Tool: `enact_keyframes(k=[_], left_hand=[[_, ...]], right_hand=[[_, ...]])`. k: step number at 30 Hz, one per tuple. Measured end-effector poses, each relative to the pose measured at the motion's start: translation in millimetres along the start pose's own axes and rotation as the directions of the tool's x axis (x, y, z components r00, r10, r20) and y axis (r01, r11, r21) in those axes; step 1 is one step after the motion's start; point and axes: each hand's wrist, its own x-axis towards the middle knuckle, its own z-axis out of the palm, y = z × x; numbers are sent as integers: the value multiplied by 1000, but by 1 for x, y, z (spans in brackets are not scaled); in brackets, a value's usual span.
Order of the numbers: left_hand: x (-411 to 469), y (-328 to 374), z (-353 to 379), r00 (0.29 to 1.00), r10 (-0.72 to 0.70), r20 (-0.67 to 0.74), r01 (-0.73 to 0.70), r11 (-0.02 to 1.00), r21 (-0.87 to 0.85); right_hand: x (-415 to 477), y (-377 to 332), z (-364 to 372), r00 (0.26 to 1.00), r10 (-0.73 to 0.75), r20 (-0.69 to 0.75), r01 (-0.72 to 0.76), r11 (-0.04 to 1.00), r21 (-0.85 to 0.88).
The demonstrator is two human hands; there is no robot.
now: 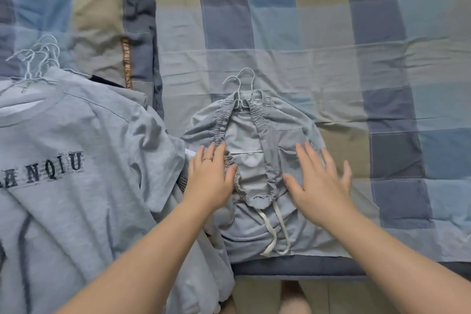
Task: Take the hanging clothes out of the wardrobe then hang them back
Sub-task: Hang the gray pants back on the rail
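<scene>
Both hands flat, fingers straight, gripping nothing: left hand (212,177) and right hand (319,181) press grey shorts (251,158) on white hangers (240,84), mid-bed (331,46). Grey shirts (76,148) piled left.

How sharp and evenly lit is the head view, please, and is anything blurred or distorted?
Head view: soft, even light, no glare or hard shadows; the left hand and right hand are blurred at the fingers; the T-shirt lettering is soft but partly legible; the hangers at far left are fuzzy; the quilt seams look only mildly bowed.
</scene>
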Motion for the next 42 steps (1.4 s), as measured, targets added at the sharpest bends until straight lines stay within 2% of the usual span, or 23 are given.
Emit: enact_keyframes(k=[6, 10, 14, 18, 24, 28, 32, 34, 38, 42], left_hand=[[110, -27, 26, 995, 13, -102, -7, 998, 59], [161, -32, 28, 990, -1, -143, 10, 998, 57], [181, -33, 31, 988, -59, -141, 64, 997, 31], [174, -25, 26, 985, -52, -164, 55, 998, 17], [141, -15, 9, 973, 26, -231, -48, 994, -94], [106, -3, -6, 975, 87, -203, -124, 977, -174], [54, 12, -24, 985, 107, -132, -132, 972, -195], [25, 22, -36, 991, 105, -86, -123, 965, -233], [-30, 42, -67, 992, 117, -36, -123, 942, -312], [-85, 59, -97, 984, 177, -9, -168, 919, -356]], right_hand=[[123, -11, 48, 999, -3, -34, 2, 1000, -7], [175, -16, 62, 995, -65, -79, 62, 997, -36], [200, -15, 72, 984, -159, -76, 152, 984, -95], [207, -10, 68, 981, -180, -77, 177, 983, -37], [180, 4, 48, 959, -237, -153, 251, 965, 76], [151, 23, 27, 962, -232, -141, 246, 965, 90], [107, 35, 1, 962, -248, -118, 261, 959, 111], [74, 39, -16, 969, -232, -86, 242, 961, 133], [0, 42, -45, 969, -212, -128, 232, 956, 177], [-83, 35, -73, 975, -84, -207, 131, 966, 223]])
